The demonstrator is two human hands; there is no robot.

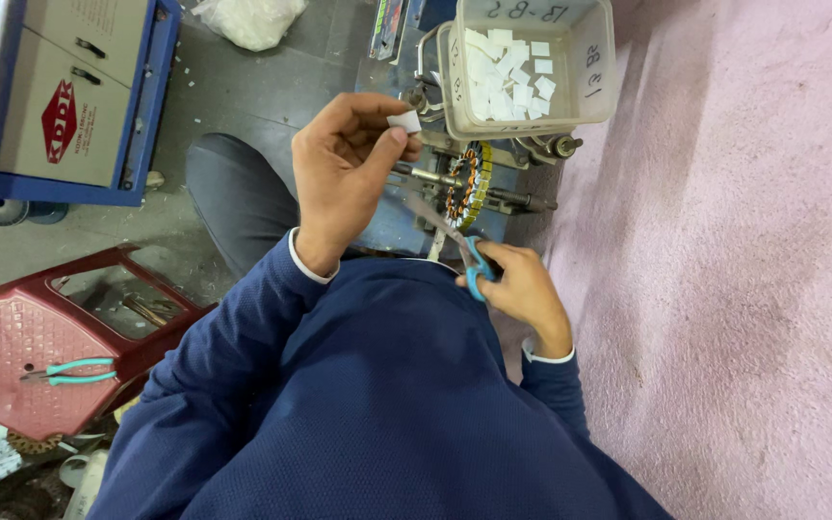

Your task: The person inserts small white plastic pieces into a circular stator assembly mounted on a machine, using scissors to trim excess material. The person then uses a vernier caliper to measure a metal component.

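Left hand (344, 169) is up in the middle of the frame, pinching a small white paper piece (404, 121) between thumb and fingertips, right beside the lower left corner of the clear plastic tub (589, 67). That tub sits at the top center and has a heap of the same white paper squares (510, 75) in it.

Right hand (522, 289) is lower, just right of center, fingers closed through the teal handles of a pair of scissors (464, 252), blades pointing up and left toward the stator (466, 183). The stator is that round piece with copper windings and a yellow-green rim, mounted on a metal shaft just under the tub (can't really make out the fixture that holds it).

Both sleeves are dark navy with a white cuff showing at the wrists.

Off to the lower left there's a red plastic stool (12, 347) with teal-handled pliers (74, 372) lying on top. A blue and grey machine cabinet (69, 96) fills the upper left, and a white plastic bag (247, 19) lies on the floor at the top. The whole right side is a pink cloth surface (743, 289).
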